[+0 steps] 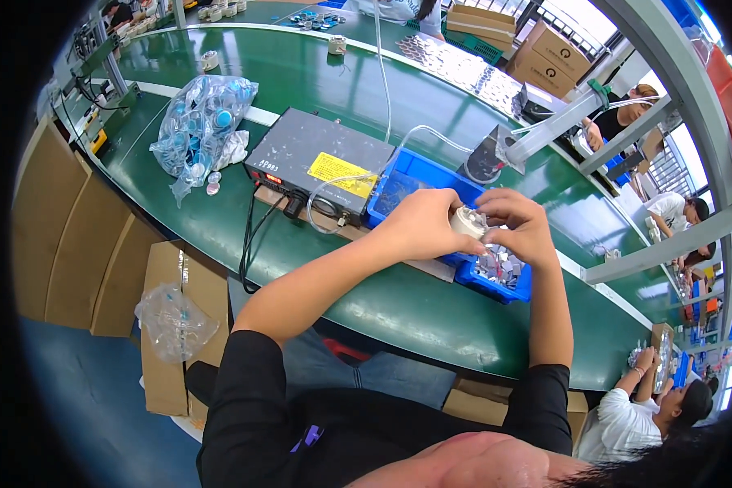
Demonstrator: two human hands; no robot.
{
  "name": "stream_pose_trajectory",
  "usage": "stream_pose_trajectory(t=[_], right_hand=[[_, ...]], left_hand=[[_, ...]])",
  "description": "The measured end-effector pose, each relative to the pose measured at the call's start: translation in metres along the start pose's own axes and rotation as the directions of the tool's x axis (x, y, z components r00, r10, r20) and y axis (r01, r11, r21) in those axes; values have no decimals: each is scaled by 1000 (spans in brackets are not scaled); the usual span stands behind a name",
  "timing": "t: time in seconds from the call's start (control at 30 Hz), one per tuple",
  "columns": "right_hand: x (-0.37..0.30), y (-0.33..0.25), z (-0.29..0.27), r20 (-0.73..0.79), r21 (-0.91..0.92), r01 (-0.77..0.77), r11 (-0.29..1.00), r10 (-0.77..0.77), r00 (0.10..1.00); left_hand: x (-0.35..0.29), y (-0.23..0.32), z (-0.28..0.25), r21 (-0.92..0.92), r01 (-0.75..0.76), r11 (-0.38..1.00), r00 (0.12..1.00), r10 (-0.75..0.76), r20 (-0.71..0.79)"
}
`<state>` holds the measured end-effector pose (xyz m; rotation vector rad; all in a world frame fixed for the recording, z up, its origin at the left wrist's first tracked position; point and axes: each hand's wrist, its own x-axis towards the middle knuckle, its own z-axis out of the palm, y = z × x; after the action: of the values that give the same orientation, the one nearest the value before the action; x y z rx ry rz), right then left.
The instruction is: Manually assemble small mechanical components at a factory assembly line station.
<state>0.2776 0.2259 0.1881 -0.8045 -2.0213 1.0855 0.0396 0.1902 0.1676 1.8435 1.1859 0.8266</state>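
Observation:
A small round cream-white part (467, 221), its kind not clear, is held up over the blue bins. My left hand (425, 224) wraps round its near left side. The thumb and fingers of my right hand (519, 226) close in on its right side and top, at some pale pieces there. Just below my hands, a small blue bin (512, 294) holds many small grey-white pieces. Behind my left hand stands a larger blue bin (421, 164), its contents partly hidden.
A dark metal control box (317, 146) with a yellow label, cables and a thin tube sits left of my hands. Beyond it lies a clear bag of blue-capped parts (199, 130). A grey post (545, 140) slants across the right. Other people work along the green bench (366, 313).

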Motion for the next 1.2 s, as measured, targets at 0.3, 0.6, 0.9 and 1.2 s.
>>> stream_pose_trajectory(t=[0.3,0.6,0.9,1.2], right_hand=[[-10,-40,-8,76,-120,29,992,-19,997],[4,8,9,-254,-514,208,832,-380,889],[5,16,23,-360,-671,296,680,-647,672],[0,17,25,-396,-610,279,742,-590,704]], left_hand=[[-12,5,1,-233,8,972,992,22,123],[32,-20,9,-299,-166,940,968,98,-230],[40,-16,18,-427,-355,832,912,209,-352],[43,-19,20,-421,-410,809,887,246,-392]])
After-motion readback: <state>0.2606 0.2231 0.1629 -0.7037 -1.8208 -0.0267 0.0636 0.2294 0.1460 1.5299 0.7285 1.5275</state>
